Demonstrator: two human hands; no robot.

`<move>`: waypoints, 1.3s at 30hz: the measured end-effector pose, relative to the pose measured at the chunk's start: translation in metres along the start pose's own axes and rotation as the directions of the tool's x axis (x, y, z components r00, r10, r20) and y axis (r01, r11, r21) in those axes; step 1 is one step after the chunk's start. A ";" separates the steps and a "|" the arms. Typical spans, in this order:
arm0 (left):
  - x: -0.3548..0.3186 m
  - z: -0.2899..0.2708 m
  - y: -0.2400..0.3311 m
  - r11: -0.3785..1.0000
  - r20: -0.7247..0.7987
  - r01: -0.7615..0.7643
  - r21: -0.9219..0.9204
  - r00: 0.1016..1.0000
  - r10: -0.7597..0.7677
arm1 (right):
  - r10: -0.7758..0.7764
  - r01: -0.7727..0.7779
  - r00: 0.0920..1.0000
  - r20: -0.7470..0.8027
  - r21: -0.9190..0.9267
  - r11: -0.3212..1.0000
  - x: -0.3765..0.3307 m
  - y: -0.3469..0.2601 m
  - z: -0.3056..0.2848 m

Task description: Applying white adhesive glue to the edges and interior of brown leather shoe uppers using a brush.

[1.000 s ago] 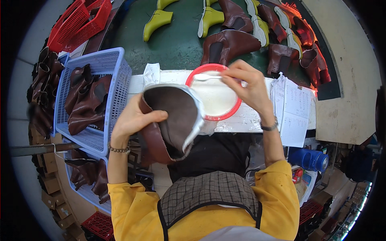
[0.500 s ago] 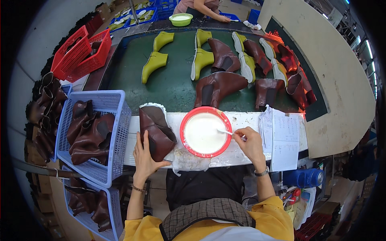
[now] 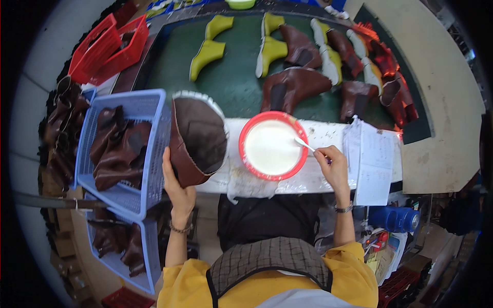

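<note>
My left hand (image 3: 177,187) grips a brown leather boot upper (image 3: 187,161) from its left and lower side. The upper is tilted so its dark lining faces up, with a whitish edge along its far rim. Between my hands stands a red bowl (image 3: 273,178) of white liquid. My right hand (image 3: 335,167), at the bowl's right side, pinches a small white brush (image 3: 305,145), its tip over the liquid near the right rim. A white cloth (image 3: 251,189) lies on the bench's near edge below the bowl.
Blue baskets (image 3: 160,128) of brown uppers stand at left, with red baskets (image 3: 97,66) behind. Yellow-green boot lasts (image 3: 208,56) and brown boots (image 3: 292,87) rest on a green surface (image 3: 174,56). Paper sheets (image 3: 375,164) and a blue bottle (image 3: 395,219) are at right.
My left hand has lifted and tipped the boot upper, turning its lining upward. My right hand has drawn the brush toward the bowl's right rim. The view has shifted.
</note>
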State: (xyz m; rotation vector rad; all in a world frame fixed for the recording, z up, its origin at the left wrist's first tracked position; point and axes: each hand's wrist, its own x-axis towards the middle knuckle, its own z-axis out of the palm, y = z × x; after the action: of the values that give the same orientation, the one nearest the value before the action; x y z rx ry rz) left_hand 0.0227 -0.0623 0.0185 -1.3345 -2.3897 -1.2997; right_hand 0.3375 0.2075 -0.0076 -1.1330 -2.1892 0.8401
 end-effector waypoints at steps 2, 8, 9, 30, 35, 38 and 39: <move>-0.004 0.004 0.002 0.996 -0.117 -0.088 -0.033 0.990 0.083 | 0.009 -0.009 1.000 0.023 0.015 1.000 -0.002 -0.010 0.004; -0.012 0.005 0.015 0.968 -0.072 -0.252 -0.013 0.966 0.250 | -0.115 0.135 0.991 -0.072 0.417 0.899 0.007 -0.075 0.014; -0.013 0.006 0.016 0.954 -0.058 -0.292 -0.063 0.956 0.289 | -0.184 0.180 0.982 -0.034 0.428 0.886 0.008 -0.085 0.014; 0.003 0.032 0.049 0.914 -0.271 -0.322 -0.247 0.928 0.254 | -0.443 0.484 0.875 -0.195 0.330 0.810 0.026 -0.089 0.029; 0.003 0.043 0.014 0.908 -0.373 -0.371 -0.194 0.884 0.281 | -0.356 0.419 0.900 -0.250 0.281 0.863 0.026 -0.103 0.016; 0.007 0.050 0.008 0.906 -0.389 -0.366 -0.214 0.883 0.264 | -0.352 0.443 0.884 -0.307 0.310 0.841 0.041 -0.104 0.013; 0.012 0.049 0.012 0.901 -0.441 -0.379 -0.213 0.860 0.257 | -0.351 0.440 0.888 -0.299 0.323 0.838 0.038 -0.109 0.014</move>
State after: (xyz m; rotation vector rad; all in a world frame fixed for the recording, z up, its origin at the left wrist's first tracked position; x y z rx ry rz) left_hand 0.0386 -0.0157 0.0007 -1.3004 -1.6644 -1.6734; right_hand 0.2529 0.1860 0.0687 -0.5216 -1.8630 0.8508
